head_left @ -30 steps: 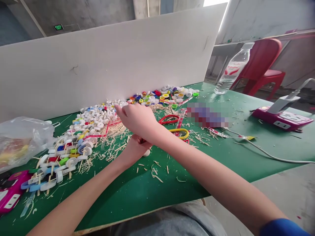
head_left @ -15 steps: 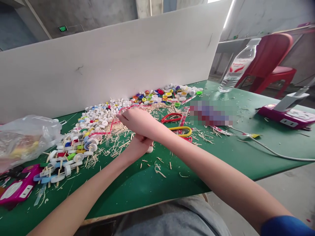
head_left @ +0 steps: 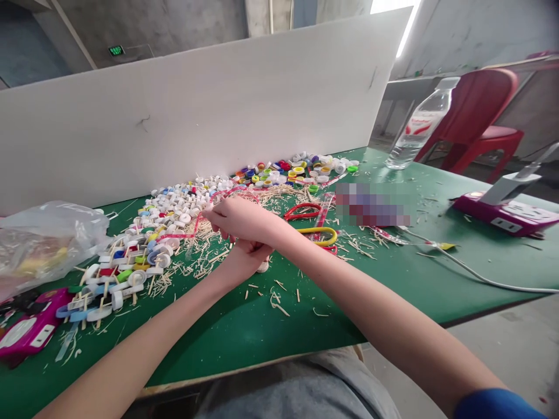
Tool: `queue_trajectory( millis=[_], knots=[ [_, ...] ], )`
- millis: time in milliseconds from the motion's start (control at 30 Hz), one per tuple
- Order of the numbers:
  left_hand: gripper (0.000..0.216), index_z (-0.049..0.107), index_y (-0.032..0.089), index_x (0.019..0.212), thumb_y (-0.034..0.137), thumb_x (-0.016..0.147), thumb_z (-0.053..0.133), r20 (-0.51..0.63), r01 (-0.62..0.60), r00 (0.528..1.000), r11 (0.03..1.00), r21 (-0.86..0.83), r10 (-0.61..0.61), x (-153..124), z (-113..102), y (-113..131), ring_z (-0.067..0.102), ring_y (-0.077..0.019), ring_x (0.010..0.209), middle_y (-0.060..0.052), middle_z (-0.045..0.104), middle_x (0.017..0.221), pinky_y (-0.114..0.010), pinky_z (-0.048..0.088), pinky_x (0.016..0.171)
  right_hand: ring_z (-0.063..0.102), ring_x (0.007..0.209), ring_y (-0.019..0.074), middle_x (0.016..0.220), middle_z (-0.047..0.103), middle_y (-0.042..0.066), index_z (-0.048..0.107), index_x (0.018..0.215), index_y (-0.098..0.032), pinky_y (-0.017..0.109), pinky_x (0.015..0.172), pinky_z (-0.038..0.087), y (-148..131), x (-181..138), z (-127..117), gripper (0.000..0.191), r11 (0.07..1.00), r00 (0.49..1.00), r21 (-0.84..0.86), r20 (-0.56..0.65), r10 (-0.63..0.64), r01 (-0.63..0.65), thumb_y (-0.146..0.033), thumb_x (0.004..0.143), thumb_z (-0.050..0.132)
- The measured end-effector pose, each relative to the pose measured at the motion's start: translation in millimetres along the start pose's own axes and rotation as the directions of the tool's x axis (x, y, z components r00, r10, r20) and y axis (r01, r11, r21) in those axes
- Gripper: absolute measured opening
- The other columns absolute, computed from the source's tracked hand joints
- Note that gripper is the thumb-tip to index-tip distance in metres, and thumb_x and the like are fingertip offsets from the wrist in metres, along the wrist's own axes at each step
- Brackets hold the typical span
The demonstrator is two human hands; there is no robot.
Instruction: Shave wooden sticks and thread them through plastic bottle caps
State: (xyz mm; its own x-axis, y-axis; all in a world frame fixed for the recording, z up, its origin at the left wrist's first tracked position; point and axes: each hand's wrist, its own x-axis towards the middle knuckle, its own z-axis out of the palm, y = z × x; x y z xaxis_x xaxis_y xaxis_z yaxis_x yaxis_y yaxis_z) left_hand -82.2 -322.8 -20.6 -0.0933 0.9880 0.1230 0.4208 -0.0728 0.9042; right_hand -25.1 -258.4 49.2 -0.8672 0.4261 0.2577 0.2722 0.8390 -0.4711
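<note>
My arms cross over the green table (head_left: 393,279). My right hand (head_left: 242,220) lies on top with its fingers curled together, their tips over a heap of thin wooden sticks (head_left: 205,238); what they pinch is hidden. My left hand (head_left: 244,260) sits just beneath it, mostly covered, closed around a white bottle cap (head_left: 262,267) that rests on the table. White caps (head_left: 179,206) lie in a pile just beyond the hands. Coloured caps (head_left: 288,169) are heaped further back.
A white board (head_left: 196,116) stands behind the caps. Cap-and-stick assemblies (head_left: 117,279) lie at left, beside a plastic bag (head_left: 43,244) and a pink power strip (head_left: 26,331). Red and yellow scissors (head_left: 317,224), a water bottle (head_left: 417,131), a second power strip (head_left: 506,212) and a cable (head_left: 480,279) lie right.
My right hand has drawn back from the white caps toward me and curled its fingers over the sticks. The left hand has stayed under it. The camera has shifted slightly.
</note>
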Motion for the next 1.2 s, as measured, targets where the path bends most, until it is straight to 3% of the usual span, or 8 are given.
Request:
queue_trajectory(
  millis=[333,567,667,767,867,967,1100,1200],
  knots=[
    [0.027,0.047,0.020,0.052,0.034,0.073,0.055,-0.016,-0.045,0.999,0.999,-0.015,0.045,5.8,0.6,-11.7,0.050,-0.0149,0.054,-0.001,0.053,0.051,-0.029,0.038,0.054,0.048,0.048,0.0076,0.066,0.066,0.002,0.058,0.066,-0.017,0.026,0.052,0.034,3.8,5.0,2.0,0.045,0.994,0.999,0.105,0.051,0.018,-0.023,-0.045,0.095,0.038],
    [0.032,0.041,0.021,0.047,0.037,0.071,0.055,-0.010,-0.045,0.999,0.998,-0.031,0.045,8.1,5.8,-5.9,0.046,-0.0125,0.047,0.000,0.049,0.046,-0.027,0.036,0.050,0.050,0.046,0.0088,0.058,0.062,0.003,0.059,0.062,-0.016,0.026,0.053,0.037,11.2,7.7,4.0,0.058,0.989,0.996,0.140,0.074,0.046,-0.056,-0.063,0.091,0.039],
    [0.034,0.041,0.021,0.044,0.036,0.070,0.056,0.015,-0.033,0.999,0.998,-0.045,0.034,10.0,8.0,-3.8,0.043,-0.0113,0.044,0.001,0.048,0.044,-0.027,0.034,0.049,0.049,0.046,0.0089,0.057,0.062,0.004,0.060,0.062,-0.016,0.026,0.054,0.038,14.9,5.3,3.0,0.058,0.989,0.995,0.129,0.075,0.064,-0.074,-0.062,0.091,0.039],
    [0.033,0.044,0.020,0.044,0.036,0.070,0.058,0.019,-0.015,1.000,0.997,-0.071,0.016,9.9,8.4,-4.2,0.041,-0.0108,0.043,0.001,0.047,0.043,-0.026,0.033,0.048,0.050,0.047,0.0090,0.057,0.061,0.004,0.060,0.063,-0.016,0.026,0.055,0.039,15.9,1.7,3.4,0.056,0.972,0.996,0.226,0.078,0.047,-0.064,-0.060,0.091,0.039],
    [0.034,0.046,0.019,0.046,0.036,0.072,0.060,0.026,0.012,1.000,0.994,-0.110,-0.009,7.5,7.1,-6.2,0.042,-0.0107,0.045,0.001,0.048,0.045,-0.026,0.033,0.048,0.053,0.050,0.0086,0.059,0.061,0.003,0.058,0.067,-0.016,0.025,0.058,0.042,14.3,-0.3,4.8,0.055,0.914,0.997,0.401,-0.012,0.076,-0.064,-0.056,0.094,0.034],
    [0.034,0.049,0.018,0.050,0.037,0.075,0.061,0.048,0.026,0.999,0.985,-0.170,-0.018,4.2,5.0,-8.3,0.043,-0.0106,0.048,0.001,0.050,0.049,-0.026,0.033,0.049,0.055,0.058,0.0083,0.064,0.061,0.003,0.058,0.073,-0.015,0.024,0.065,0.041,10.0,-3.1,3.0,0.056,0.868,0.981,0.497,-0.177,0.080,0.019,-0.052,0.098,0.024],
    [0.037,0.048,0.018,0.053,0.042,0.078,0.061,0.017,-0.007,1.000,0.956,-0.293,0.013,2.1,-0.4,-7.5,0.042,-0.0101,0.052,0.002,0.046,0.052,-0.026,0.034,0.052,0.056,0.079,0.0099,0.085,0.063,0.004,0.057,0.089,-0.017,0.024,0.074,0.038,5.9,-19.1,-5.7,0.049,0.885,0.933,0.443,-0.357,0.029,0.142,-0.046,0.100,0.020],
    [0.038,0.040,0.019,0.055,0.042,0.081,0.057,-0.093,-0.070,0.995,0.887,-0.457,0.031,3.7,-7.2,0.0,0.036,-0.0086,0.050,0.005,0.036,0.051,-0.024,0.033,0.051,0.052,0.091,0.0135,0.095,0.060,0.006,0.055,0.089,-0.018,0.028,0.083,0.037,14.9,-40.3,-9.0,0.036,0.961,0.917,0.245,-0.399,-0.020,0.128,-0.040,0.100,0.028]
  ],
)
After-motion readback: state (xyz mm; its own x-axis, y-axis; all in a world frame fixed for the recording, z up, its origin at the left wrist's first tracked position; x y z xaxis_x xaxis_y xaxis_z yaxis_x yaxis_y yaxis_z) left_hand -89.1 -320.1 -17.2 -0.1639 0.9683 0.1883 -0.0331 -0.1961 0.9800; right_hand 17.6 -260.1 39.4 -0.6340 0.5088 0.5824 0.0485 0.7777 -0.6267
